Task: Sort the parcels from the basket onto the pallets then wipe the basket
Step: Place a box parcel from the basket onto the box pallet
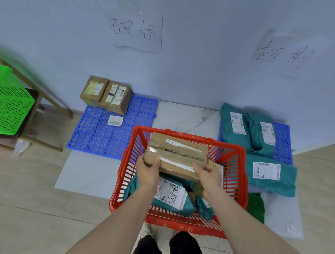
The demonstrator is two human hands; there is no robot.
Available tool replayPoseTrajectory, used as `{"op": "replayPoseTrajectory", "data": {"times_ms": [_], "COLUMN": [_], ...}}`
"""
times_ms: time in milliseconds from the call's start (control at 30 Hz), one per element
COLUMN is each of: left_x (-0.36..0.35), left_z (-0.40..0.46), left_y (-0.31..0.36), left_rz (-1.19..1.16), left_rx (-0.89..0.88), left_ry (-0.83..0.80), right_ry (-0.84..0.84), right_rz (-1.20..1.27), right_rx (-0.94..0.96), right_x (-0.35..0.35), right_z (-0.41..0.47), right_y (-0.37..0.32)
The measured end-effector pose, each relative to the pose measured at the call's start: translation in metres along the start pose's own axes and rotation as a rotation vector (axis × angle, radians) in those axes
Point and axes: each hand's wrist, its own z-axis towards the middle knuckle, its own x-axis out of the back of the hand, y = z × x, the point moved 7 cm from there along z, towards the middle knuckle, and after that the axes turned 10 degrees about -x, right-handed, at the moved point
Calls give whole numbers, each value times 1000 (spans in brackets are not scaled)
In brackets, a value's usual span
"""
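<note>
Risk first, biggest downward: sorting error tops my list. I hold a brown cardboard box [176, 157] over the red basket [240, 162], and two blue pallets wait by the wall, each under a handwritten paper sign. The left pallet [97, 135] carries two brown boxes [106, 94] and a loose label [115, 120]; the right pallet [282, 143] is stacked with teal mailer bags [258, 134]. I judge the box belongs with the other cartons on the left, but only the parcel's condition can settle that, and I cannot read its label from here.

Next risk, a drop. My left hand [148, 171] grips the near left corner, thumb on top; my right hand [208, 175] grips the near right edge, fingers curled round it. Both holds sit on the near side, so the far end could dip as I swing it out.

Smaller risk: the basket catching the box and tipping on the way out, with parcels inside.

The box itself looks worn: crumpled, banded with wrinkled clear tape, a white label across the top. Under it in the basket lies a teal mailer bag [171, 196] with marker writing on its label, so the basket is not ready for wiping.
</note>
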Motion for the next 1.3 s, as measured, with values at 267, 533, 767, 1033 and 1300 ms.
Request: {"op": "replayPoseTrajectory", "data": {"times_ms": [267,533,767,1033,1300], "left_x": [7,10,-3,-9,-2], "left_z": [-14,-22,-28,-22,-19], "left_y": [30,47,58,77,74], "left_rz": [-127,-207,-443,-463,-360], "left_rx": [-69,-104,-16,-83,-37], "left_ry": [-24,-43,-164,-189,-179], "right_ry": [-63,-110,-181,-256,-330], "right_rz": [111,156,173,85,-177], "right_rx": [63,104,67,-33,29], "right_x": [3,3,-2,-5,0], "right_z": [-21,-22,-40,-47,-52], "right_y": [-22,-31,-30,-22,-37]}}
